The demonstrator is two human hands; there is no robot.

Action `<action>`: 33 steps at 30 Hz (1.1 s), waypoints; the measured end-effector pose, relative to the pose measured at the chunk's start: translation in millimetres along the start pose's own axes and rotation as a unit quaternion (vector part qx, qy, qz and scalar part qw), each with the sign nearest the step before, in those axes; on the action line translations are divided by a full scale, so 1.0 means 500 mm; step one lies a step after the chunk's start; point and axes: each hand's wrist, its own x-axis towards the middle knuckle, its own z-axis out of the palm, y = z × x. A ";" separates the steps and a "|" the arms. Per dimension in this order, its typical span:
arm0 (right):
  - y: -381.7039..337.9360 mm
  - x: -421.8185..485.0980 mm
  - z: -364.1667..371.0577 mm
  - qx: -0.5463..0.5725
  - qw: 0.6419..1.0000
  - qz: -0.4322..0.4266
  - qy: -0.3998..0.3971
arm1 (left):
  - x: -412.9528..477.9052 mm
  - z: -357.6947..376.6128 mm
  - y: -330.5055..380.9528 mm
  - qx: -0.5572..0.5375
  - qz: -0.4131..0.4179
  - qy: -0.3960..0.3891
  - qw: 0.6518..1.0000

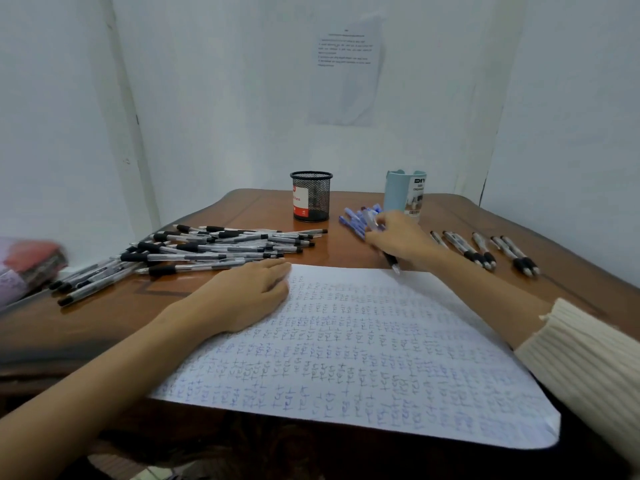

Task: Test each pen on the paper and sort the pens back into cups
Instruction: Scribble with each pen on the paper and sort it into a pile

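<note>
Left hand (242, 296) lay flat on filled paper (363, 358), right hand (401, 237) gripped a pen (392, 262) — mesh cup (311, 197) and blue cup (398, 195) beyond showed none sorted.

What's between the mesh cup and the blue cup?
Head view: a pile of blue pens lies there, nearer the blue cup; the right hand, gripping a pen, overlaps it.

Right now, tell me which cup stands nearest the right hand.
The pale blue cup, just behind the right hand, which grips a pen; the black mesh cup stands farther off to its left.
</note>
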 end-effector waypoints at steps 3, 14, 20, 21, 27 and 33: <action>0.040 0.011 -0.028 -0.125 0.989 0.043 0.061 | 0.001 0.003 -0.005 0.005 0.002 0.004 1.000; 0.129 0.005 -0.072 -0.263 0.945 0.179 0.074 | 0.007 0.004 -0.003 0.017 0.005 0.004 1.000; 0.073 0.024 -0.050 -0.305 0.945 0.020 0.114 | 0.004 0.003 0.000 0.009 0.004 0.006 1.000; 0.054 0.030 -0.040 -0.289 0.951 -0.020 0.110 | 0.005 0.004 0.000 0.008 0.003 0.011 1.000; -0.039 0.070 0.042 -0.225 0.959 -0.169 0.002 | 0.004 0.001 0.006 -0.010 0.002 0.039 0.999; -0.049 0.109 0.115 -0.169 0.959 -0.219 -0.060 | 0.004 0.002 0.003 -0.020 -0.001 0.046 0.999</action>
